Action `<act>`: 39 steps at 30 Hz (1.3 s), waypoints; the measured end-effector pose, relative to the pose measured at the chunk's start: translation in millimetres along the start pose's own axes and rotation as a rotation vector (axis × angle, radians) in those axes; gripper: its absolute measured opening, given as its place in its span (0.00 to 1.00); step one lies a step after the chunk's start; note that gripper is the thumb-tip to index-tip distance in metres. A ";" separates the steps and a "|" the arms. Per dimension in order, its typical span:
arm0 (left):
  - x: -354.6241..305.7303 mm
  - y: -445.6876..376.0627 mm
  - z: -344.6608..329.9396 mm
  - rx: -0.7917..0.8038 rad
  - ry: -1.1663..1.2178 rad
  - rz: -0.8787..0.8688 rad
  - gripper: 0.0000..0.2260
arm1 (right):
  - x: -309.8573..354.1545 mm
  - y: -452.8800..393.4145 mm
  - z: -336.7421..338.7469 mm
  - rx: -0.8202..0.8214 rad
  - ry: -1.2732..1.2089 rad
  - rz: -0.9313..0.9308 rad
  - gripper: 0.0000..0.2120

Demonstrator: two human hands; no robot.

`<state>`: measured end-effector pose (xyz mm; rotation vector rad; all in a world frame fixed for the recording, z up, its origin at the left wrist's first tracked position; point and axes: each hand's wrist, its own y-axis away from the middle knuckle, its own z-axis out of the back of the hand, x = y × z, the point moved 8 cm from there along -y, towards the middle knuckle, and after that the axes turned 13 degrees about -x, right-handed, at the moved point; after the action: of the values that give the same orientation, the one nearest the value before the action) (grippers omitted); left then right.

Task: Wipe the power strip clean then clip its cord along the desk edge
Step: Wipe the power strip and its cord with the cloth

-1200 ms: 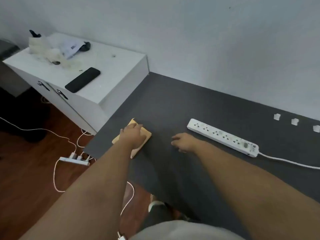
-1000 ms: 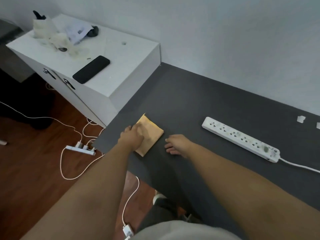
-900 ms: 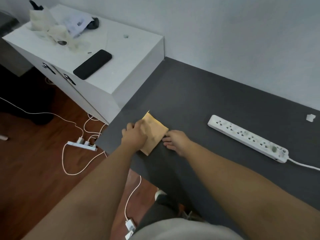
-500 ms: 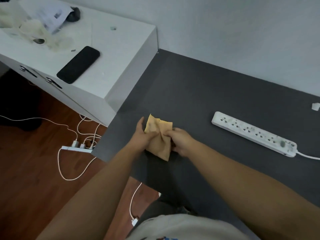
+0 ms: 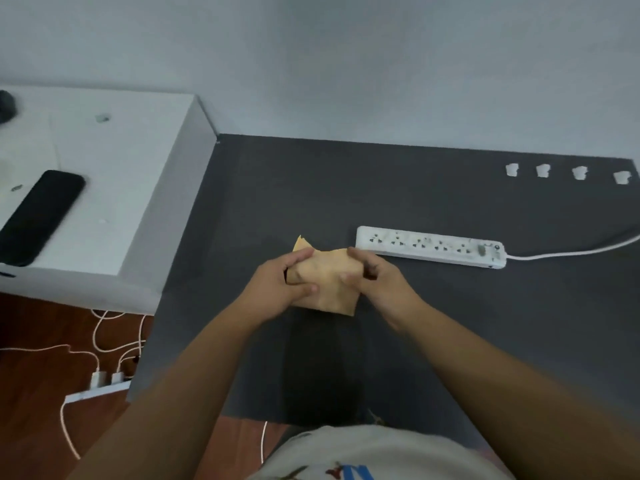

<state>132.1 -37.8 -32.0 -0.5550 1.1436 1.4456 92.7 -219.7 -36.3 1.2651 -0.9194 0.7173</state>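
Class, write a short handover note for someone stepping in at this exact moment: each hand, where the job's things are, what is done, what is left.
Left hand and right hand: both gripping the tan cloth, held just above the dark desk.
Power strip: flat on the desk beyond the right hand, grime spots visible, cord trailing off right, loose.
Four white clips: in a row near the wall.
Done: cloth in hand.
Left: wipe the strip, clip the cord along the desk edge.

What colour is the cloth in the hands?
The cloth is a pale yellowish tan, plain with no pattern, seen in the head view.
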 end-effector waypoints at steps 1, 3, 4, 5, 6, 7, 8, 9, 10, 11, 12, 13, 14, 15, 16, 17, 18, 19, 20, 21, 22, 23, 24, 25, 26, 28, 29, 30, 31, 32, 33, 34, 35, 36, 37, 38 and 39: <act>-7.5 -3.4 -1.7 -0.014 -0.023 -0.034 0.27 | -0.4 2.0 6.0 0.012 0.096 -0.001 0.29; -20.7 -7.8 -8.2 -0.026 -0.001 -0.068 0.22 | 0.0 7.3 15.2 0.052 0.389 0.060 0.23; -26.1 -9.7 -11.7 -0.030 0.007 -0.084 0.20 | 1.3 10.6 19.1 0.055 0.503 0.093 0.13; -32.1 -10.5 -15.5 -0.031 0.014 -0.100 0.17 | 4.1 13.7 23.7 0.030 0.544 0.123 0.06; -36.0 -11.4 -19.9 -0.026 0.031 -0.111 0.15 | 6.2 15.8 29.8 -0.017 0.508 0.139 0.07; -37.4 -12.6 -25.1 -0.020 0.053 -0.112 0.12 | 6.2 17.5 38.6 -0.079 0.392 0.114 0.09; -36.8 -14.4 -30.4 -0.020 0.061 -0.107 0.09 | 5.7 18.3 48.6 -0.143 0.195 0.064 0.09; -35.7 -15.8 -36.2 -0.030 0.052 -0.097 0.07 | 6.0 18.7 56.8 -0.193 -0.032 0.008 0.08; -35.2 -16.4 -43.2 -0.037 0.031 -0.087 0.05 | 5.4 18.4 63.4 -0.232 -0.243 -0.042 0.06; -35.2 -15.8 -52.1 -0.038 0.016 -0.074 0.05 | 4.1 17.0 68.1 -0.264 -0.418 -0.087 0.06; -36.1 -14.0 -62.8 -0.027 0.028 -0.059 0.05 | 1.0 14.9 70.5 -0.289 -0.557 -0.122 0.08; -38.1 -10.5 -74.3 -0.010 0.073 -0.030 0.06 | -1.8 14.7 69.5 -0.299 -0.666 -0.159 0.12; -39.2 -6.5 -84.9 0.001 0.139 0.014 0.07 | -8.1 14.7 66.8 -0.310 -0.733 -0.193 0.15; -38.3 -3.6 -93.6 -0.004 0.197 0.064 0.08 | -13.6 15.9 62.8 -0.321 -0.778 -0.224 0.18; -36.4 -1.8 -99.9 -0.025 0.239 0.110 0.09 | -20.3 16.9 59.7 -0.339 -0.811 -0.249 0.20; -32.8 -0.6 -104.1 -0.051 0.275 0.160 0.09 | -26.2 17.9 56.5 -0.354 -0.841 -0.275 0.21; -28.4 0.7 -107.1 -0.070 0.310 0.210 0.10 | -30.3 18.0 54.4 -0.366 -0.860 -0.296 0.22; -25.5 2.7 -109.9 -0.076 0.344 0.255 0.11 | -32.5 16.6 53.8 -0.376 -0.869 -0.315 0.20; -24.1 4.7 -112.8 -0.066 0.361 0.282 0.13 | -32.2 14.5 54.7 -0.390 -0.860 -0.322 0.17; -24.0 6.8 -115.8 -0.042 0.355 0.291 0.14 | -29.4 11.4 56.9 -0.407 -0.828 -0.317 0.14; -25.1 8.6 -118.3 -0.012 0.331 0.280 0.15 | -25.3 6.6 62.5 -0.439 -0.763 -0.283 0.11; -25.2 8.4 -119.6 0.008 0.301 0.265 0.15 | -17.4 0.2 71.3 -0.481 -0.666 -0.212 0.09; -24.7 6.3 -118.7 0.006 0.270 0.248 0.13 | -6.4 -7.1 83.8 -0.530 -0.523 -0.109 0.08; -23.7 2.0 -115.0 -0.020 0.239 0.231 0.12 | 8.4 -15.5 96.3 -0.565 -0.340 0.010 0.08; -22.2 -4.5 -109.3 -0.061 0.200 0.203 0.10 | 25.2 -24.2 105.4 -0.573 -0.116 0.134 0.10; -18.1 -21.0 -96.5 -0.129 0.065 0.145 0.09 | 52.8 -44.8 108.9 -0.512 0.358 0.353 0.13; -16.4 -30.6 -90.7 -0.150 -0.016 0.117 0.12 | 61.7 -54.3 104.8 -0.471 0.555 0.439 0.13; -15.8 -40.3 -85.4 -0.171 -0.085 0.079 0.15 | 67.6 -62.2 97.6 -0.426 0.706 0.510 0.13; -16.5 -50.7 -81.4 -0.190 -0.144 0.026 0.19 | 70.0 -69.7 87.9 -0.373 0.825 0.559 0.13; -19.4 -60.3 -78.9 -0.202 -0.207 -0.041 0.24 | 70.7 -75.9 76.8 -0.316 0.925 0.596 0.13; -21.6 -68.9 -79.3 -0.201 -0.269 -0.107 0.28 | 68.6 -81.5 66.1 -0.257 1.008 0.621 0.14; -24.5 -75.3 -82.2 -0.182 -0.321 -0.158 0.32 | 65.3 -85.6 57.3 -0.206 1.072 0.642 0.16; -27.7 -79.4 -85.8 -0.156 -0.355 -0.187 0.35 | 60.1 -88.9 50.6 -0.159 1.119 0.651 0.17; -29.9 -82.8 -89.9 -0.127 -0.366 -0.200 0.38 | 54.1 -90.2 46.1 -0.123 1.144 0.651 0.18; -32.8 -85.7 -94.0 -0.100 -0.364 -0.216 0.40 | 47.2 -90.5 43.8 -0.103 1.150 0.647 0.20; -35.5 -87.8 -97.6 -0.081 -0.361 -0.235 0.41 | 41.9 -89.2 42.4 -0.101 1.141 0.647 0.21; -36.1 -89.9 -100.4 -0.069 -0.365 -0.254 0.41 | 38.1 -87.3 41.7 -0.114 1.129 0.651 0.22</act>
<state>197.9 -154.0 -72.5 -0.4429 0.7104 1.3032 178.8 -277.8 -41.7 0.2689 -0.3717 1.6251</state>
